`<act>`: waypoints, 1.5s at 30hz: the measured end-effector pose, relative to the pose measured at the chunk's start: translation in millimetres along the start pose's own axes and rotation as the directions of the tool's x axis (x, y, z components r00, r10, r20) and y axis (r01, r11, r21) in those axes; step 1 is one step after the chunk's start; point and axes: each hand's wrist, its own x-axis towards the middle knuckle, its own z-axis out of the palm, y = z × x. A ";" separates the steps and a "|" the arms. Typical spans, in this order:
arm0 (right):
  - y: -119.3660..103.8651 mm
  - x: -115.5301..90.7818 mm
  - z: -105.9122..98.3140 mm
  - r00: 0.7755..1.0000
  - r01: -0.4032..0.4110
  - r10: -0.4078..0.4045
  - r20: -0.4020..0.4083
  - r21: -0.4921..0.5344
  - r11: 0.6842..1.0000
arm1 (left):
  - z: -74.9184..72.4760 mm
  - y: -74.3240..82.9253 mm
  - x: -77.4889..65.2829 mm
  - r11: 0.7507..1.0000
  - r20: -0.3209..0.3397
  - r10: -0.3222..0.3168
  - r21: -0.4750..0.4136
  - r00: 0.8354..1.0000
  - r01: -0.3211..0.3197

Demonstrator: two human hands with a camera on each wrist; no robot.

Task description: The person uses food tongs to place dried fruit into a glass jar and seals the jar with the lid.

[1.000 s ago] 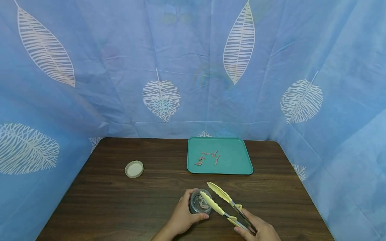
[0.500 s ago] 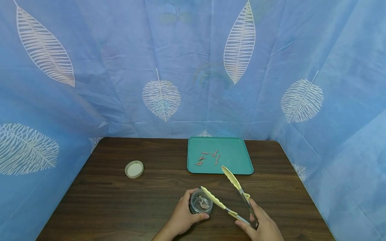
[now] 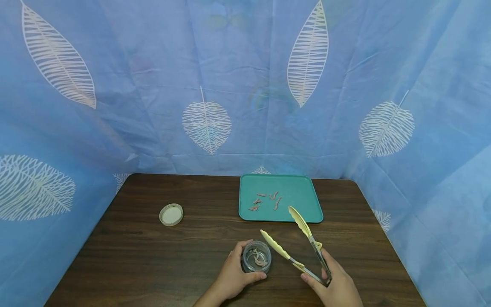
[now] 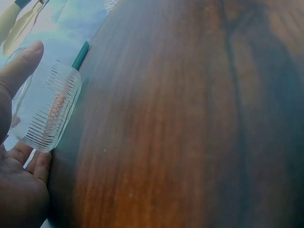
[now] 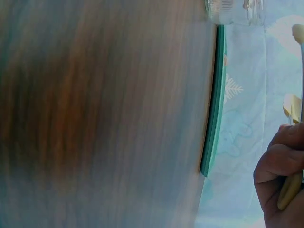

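Basically, it came down to where the yellow-headed metal tongs (image 3: 278, 246) sat against the mouth of the clear, short, round jar (image 3: 270, 257) (head view as dial, twelve at the leaf-printed blue cloth (image 3: 245, 64)). Left hand (image 3: 235, 271) was nearer: thumb and fingers bent round the jar, which stood mouth up at that hand's two o'clock. Inside lay a curled, pinkish-grey strip (image 3: 258, 260), long axis roughly eleven to five; couldn't tell if it was just one. Right hand (image 3: 337, 285) was farther out, jar between its nine and ten, fingers curled round the tongs' handle end. Tongs were spread wide with nothing between them, one arm aimed at ten, the other at eleven. Key bit: the ten o'clock arm's tip ended just past the rim at the jar's twelve, so the strip sat at six from that tip and the tongs pointed past the mouth, not into it. Tip height couldn't be read. The eleven o'clock arm's tip overlapped the near edge of the turquoise rectangular tray (image 3: 301, 202); contact unclear. That tray sat at one o'clock from the jar, thin pinkish-grey pieces (image 3: 277, 204) on its nine o'clock half. Whitish round lid (image 3: 171, 215) lay at ten from the jar, well apart.
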 end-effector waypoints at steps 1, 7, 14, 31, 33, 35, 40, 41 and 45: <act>0.8 0.9 -0.6 1.000 -0.004 0.004 -0.008 0.005 1.000 | 0.0 -0.1 0.1 1.000 -0.001 0.004 -0.001 1.000 -0.004; 6.6 5.7 -4.5 1.000 -0.009 0.009 -0.026 0.018 1.000 | -0.2 -2.8 1.6 1.000 0.001 0.010 0.008 1.000 -0.010; 11.4 13.9 -8.2 0.999 -0.012 0.012 -0.031 0.000 1.000 | -0.4 -4.2 3.2 1.000 -0.001 0.010 0.011 1.000 -0.010; 32.4 34.5 -13.7 0.999 -0.039 0.039 -0.023 -0.009 0.999 | -0.3 -4.0 2.1 1.000 0.018 -0.019 -0.018 1.000 0.019; 33.9 37.4 -13.8 0.999 -0.033 0.032 -0.031 -0.018 0.999 | -0.2 -4.4 1.9 0.999 0.021 -0.024 -0.026 0.999 0.024; 34.7 40.5 -13.7 0.999 -0.030 0.029 -0.033 -0.027 0.999 | 0.1 -5.2 1.9 0.999 0.021 -0.023 -0.029 1.000 0.024; 35.0 48.8 -13.3 1.000 -0.008 0.007 -0.017 -0.059 0.998 | 1.0 -6.7 1.6 1.000 0.012 -0.012 -0.021 1.000 0.012; 34.7 50.6 -13.2 1.000 0.000 -0.001 -0.016 -0.065 0.998 | 1.0 -6.7 1.6 1.000 0.011 -0.010 -0.021 1.000 0.010; 32.8 55.7 -12.9 0.999 0.020 -0.022 -0.026 -0.076 0.997 | 0.3 -6.2 2.4 0.999 0.014 -0.010 -0.031 1.000 0.011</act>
